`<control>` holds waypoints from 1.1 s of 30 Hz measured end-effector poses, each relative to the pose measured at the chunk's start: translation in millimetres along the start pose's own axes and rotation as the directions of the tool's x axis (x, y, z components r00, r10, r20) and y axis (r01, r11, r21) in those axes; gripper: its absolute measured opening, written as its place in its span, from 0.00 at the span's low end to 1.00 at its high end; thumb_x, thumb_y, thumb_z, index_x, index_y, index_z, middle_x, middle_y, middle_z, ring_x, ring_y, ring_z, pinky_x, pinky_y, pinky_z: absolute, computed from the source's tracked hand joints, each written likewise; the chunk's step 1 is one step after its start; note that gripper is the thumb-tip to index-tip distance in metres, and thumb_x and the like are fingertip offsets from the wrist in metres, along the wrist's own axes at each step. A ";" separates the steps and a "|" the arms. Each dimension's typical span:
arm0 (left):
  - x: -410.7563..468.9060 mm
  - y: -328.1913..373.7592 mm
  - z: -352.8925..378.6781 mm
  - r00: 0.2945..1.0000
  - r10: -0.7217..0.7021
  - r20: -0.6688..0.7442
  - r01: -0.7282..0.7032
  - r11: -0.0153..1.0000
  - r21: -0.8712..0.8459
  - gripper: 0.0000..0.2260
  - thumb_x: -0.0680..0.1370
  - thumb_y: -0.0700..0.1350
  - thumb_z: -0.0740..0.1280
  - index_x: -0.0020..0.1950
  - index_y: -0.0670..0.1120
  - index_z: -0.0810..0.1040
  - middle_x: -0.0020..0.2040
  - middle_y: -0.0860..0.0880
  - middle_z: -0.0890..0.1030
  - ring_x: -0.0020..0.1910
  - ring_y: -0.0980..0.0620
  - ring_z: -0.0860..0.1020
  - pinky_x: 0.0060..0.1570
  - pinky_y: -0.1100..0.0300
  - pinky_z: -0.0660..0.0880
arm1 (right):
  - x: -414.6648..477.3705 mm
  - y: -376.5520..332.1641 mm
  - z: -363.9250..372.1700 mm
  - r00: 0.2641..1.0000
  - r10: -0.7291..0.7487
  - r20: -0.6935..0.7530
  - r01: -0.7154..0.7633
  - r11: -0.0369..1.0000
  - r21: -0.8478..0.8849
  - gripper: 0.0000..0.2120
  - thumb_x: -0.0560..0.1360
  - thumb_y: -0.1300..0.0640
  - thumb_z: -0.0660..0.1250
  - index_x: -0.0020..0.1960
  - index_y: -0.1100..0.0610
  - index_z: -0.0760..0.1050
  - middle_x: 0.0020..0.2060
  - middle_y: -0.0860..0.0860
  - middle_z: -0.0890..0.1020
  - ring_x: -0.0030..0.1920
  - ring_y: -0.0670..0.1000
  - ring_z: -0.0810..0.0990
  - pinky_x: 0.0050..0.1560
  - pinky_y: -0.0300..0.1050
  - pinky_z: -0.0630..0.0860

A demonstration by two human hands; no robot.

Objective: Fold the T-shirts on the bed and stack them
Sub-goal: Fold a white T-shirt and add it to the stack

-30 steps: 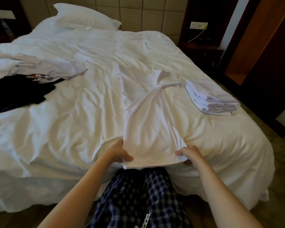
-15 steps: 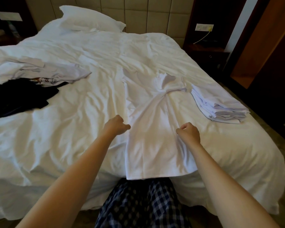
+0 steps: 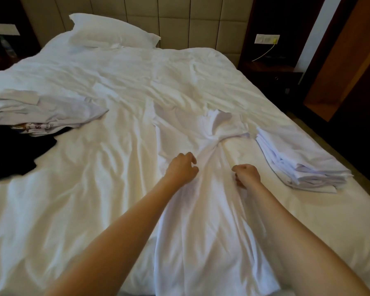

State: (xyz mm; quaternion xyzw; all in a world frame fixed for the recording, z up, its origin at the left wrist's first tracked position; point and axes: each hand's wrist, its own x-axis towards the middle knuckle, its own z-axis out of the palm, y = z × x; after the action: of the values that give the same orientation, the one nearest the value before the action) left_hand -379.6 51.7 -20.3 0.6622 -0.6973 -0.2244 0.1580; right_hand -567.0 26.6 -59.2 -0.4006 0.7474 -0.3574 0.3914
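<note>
A white T-shirt point(image 3: 203, 221) lies lengthwise on the bed point(image 3: 83, 199), its hem at the near edge and its upper part bunched and twisted. My left hand point(image 3: 183, 168) hovers over the shirt's left side just below the bunch, with fingers loosely curled and thumb apart, holding nothing I can see. At the shirt's right edge, my right hand point(image 3: 247, 174) is curled into a fist and seems to pinch the cloth. A stack of folded white T-shirts point(image 3: 297, 163) sits to the right.
Unfolded light T-shirts point(image 3: 43, 116) and a black garment point(image 3: 9, 154) lie heaped at the bed's left side. A pillow point(image 3: 111, 33) rests by the headboard. A dark bedside table point(image 3: 271, 75) stands at the back right, with a wooden wardrobe beside it.
Both hands let go of the shirt's hem at the bed's near edge and moved forward along its sides to just below the bunched middle. The shirt itself stays in place.
</note>
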 end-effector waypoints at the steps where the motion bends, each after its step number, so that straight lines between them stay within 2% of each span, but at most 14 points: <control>1: 7.9 7.5 5.3 1.000 0.016 -0.020 -0.016 1.000 -0.022 0.12 0.78 0.45 0.62 0.60 0.43 0.74 0.59 0.43 0.75 0.58 0.45 0.74 0.53 0.59 0.68 | 10.2 -1.5 1.1 1.000 0.000 -0.010 0.000 1.000 0.007 0.05 0.74 0.59 0.64 0.40 0.57 0.75 0.39 0.56 0.78 0.44 0.57 0.77 0.54 0.51 0.77; 3: 20.1 24.2 16.5 1.000 0.021 0.008 -0.021 0.998 -0.052 0.11 0.78 0.46 0.62 0.56 0.42 0.77 0.56 0.43 0.78 0.56 0.45 0.75 0.51 0.59 0.69 | 27.7 -4.8 3.4 1.000 -0.008 -0.010 0.008 1.000 0.003 0.04 0.73 0.59 0.64 0.41 0.56 0.77 0.41 0.56 0.79 0.46 0.58 0.79 0.56 0.52 0.77; 5: 33.5 38.4 32.0 0.996 0.012 0.086 -0.008 0.999 -0.048 0.13 0.78 0.49 0.62 0.52 0.40 0.78 0.51 0.43 0.80 0.54 0.44 0.77 0.48 0.57 0.70 | 39.0 -9.8 6.1 1.000 -0.022 0.011 0.022 1.000 -0.014 0.06 0.72 0.59 0.65 0.46 0.57 0.80 0.37 0.53 0.79 0.42 0.57 0.78 0.51 0.49 0.77; 7: 44.6 46.1 47.6 0.992 -0.007 0.128 0.010 1.000 -0.016 0.16 0.78 0.54 0.61 0.45 0.40 0.75 0.43 0.44 0.78 0.48 0.45 0.77 0.41 0.58 0.69 | 41.8 -13.5 8.3 0.997 -0.058 0.054 0.061 0.996 -0.066 0.06 0.73 0.59 0.66 0.47 0.57 0.80 0.33 0.51 0.77 0.36 0.52 0.75 0.45 0.45 0.73; 9: 50.3 49.0 59.8 0.989 -0.030 0.144 0.027 0.999 0.020 0.17 0.77 0.57 0.61 0.45 0.42 0.74 0.41 0.47 0.74 0.43 0.47 0.75 0.38 0.58 0.66 | 43.4 -14.4 10.9 0.992 -0.099 0.084 0.107 0.988 -0.107 0.06 0.73 0.59 0.67 0.48 0.58 0.81 0.35 0.51 0.78 0.38 0.52 0.76 0.47 0.44 0.73; 12: 50.4 50.0 71.6 0.989 -0.042 0.141 0.034 0.998 0.056 0.13 0.77 0.50 0.62 0.49 0.41 0.76 0.43 0.46 0.74 0.46 0.45 0.76 0.39 0.58 0.67 | 41.9 -14.0 13.5 0.989 -0.123 0.082 0.132 0.984 -0.123 0.05 0.73 0.58 0.69 0.45 0.57 0.81 0.35 0.50 0.79 0.42 0.52 0.78 0.51 0.45 0.76; 14: 50.1 47.3 75.8 0.990 -0.076 0.119 0.071 0.997 0.042 0.07 0.76 0.44 0.62 0.44 0.40 0.75 0.39 0.47 0.73 0.46 0.44 0.77 0.38 0.58 0.68 | 41.2 -12.4 14.5 0.988 -0.145 0.062 0.152 0.980 -0.129 0.02 0.72 0.57 0.68 0.41 0.55 0.79 0.31 0.48 0.78 0.42 0.52 0.78 0.50 0.46 0.77; 16: 49.6 45.4 76.3 0.991 -0.085 0.104 0.082 0.996 0.036 0.08 0.76 0.44 0.62 0.41 0.40 0.72 0.38 0.47 0.72 0.44 0.44 0.75 0.39 0.59 0.67 | 39.9 -12.4 14.1 0.984 -0.164 0.070 0.171 0.979 -0.109 0.02 0.73 0.56 0.68 0.42 0.54 0.79 0.31 0.47 0.77 0.40 0.52 0.77 0.45 0.45 0.77; 19: 45.8 47.5 73.3 0.992 -0.052 0.112 0.044 0.997 0.066 0.12 0.76 0.49 0.63 0.48 0.40 0.73 0.40 0.48 0.70 0.44 0.46 0.74 0.41 0.59 0.67 | 34.9 -15.4 12.0 0.978 -0.150 0.144 0.169 0.976 -0.135 0.03 0.73 0.56 0.68 0.42 0.55 0.80 0.34 0.51 0.79 0.34 0.50 0.75 0.35 0.40 0.74; 22: 45.5 47.3 73.1 0.991 -0.067 0.119 0.058 0.995 0.075 0.11 0.76 0.46 0.63 0.38 0.41 0.70 0.35 0.49 0.70 0.42 0.47 0.75 0.39 0.60 0.68 | 34.9 -19.7 9.0 0.988 -0.100 0.114 0.125 0.964 -0.236 0.07 0.71 0.57 0.67 0.37 0.59 0.79 0.30 0.53 0.78 0.30 0.53 0.75 0.33 0.40 0.72; 24: 47.6 43.9 70.3 0.984 -0.098 0.151 0.105 0.994 -0.036 0.12 0.75 0.44 0.62 0.32 0.43 0.69 0.31 0.49 0.73 0.39 0.47 0.76 0.39 0.59 0.71 | 34.6 -22.9 7.3 0.993 -0.032 0.117 0.059 0.970 -0.238 0.10 0.71 0.56 0.67 0.34 0.59 0.76 0.28 0.53 0.77 0.29 0.51 0.74 0.32 0.41 0.70; 26: 48.7 39.6 65.4 0.974 -0.105 0.201 0.155 0.956 -0.251 0.11 0.75 0.43 0.62 0.32 0.44 0.72 0.32 0.48 0.78 0.39 0.47 0.79 0.44 0.58 0.76 | 34.3 -25.1 6.4 0.988 0.018 0.156 0.010 0.984 -0.176 0.09 0.71 0.55 0.66 0.35 0.59 0.76 0.29 0.52 0.79 0.28 0.50 0.75 0.30 0.40 0.71; 29: 45.2 34.5 58.3 0.963 -0.098 0.252 0.230 0.790 -0.568 0.08 0.77 0.40 0.64 0.37 0.44 0.74 0.33 0.47 0.78 0.32 0.52 0.76 0.37 0.62 0.76 | 31.4 -29.6 5.1 0.972 0.053 0.229 -0.044 0.998 -0.042 0.10 0.73 0.53 0.64 0.41 0.60 0.78 0.33 0.53 0.81 0.30 0.50 0.78 0.31 0.40 0.77; 33: 43.9 37.4 61.6 0.969 -0.055 0.239 0.204 0.720 -0.663 0.08 0.77 0.41 0.64 0.38 0.43 0.75 0.33 0.47 0.76 0.31 0.54 0.74 0.36 0.65 0.73 | 28.5 -32.2 2.5 0.942 0.102 0.320 -0.104 0.994 -0.009 0.13 0.74 0.48 0.67 0.41 0.59 0.75 0.33 0.53 0.78 0.31 0.50 0.78 0.27 0.38 0.75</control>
State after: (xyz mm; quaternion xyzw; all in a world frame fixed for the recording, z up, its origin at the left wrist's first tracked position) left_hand -446.6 15.3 -56.4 0.5785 -0.5298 -0.5415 0.3023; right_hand -565.2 -12.6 -41.5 -0.4121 0.6925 -0.2696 0.5272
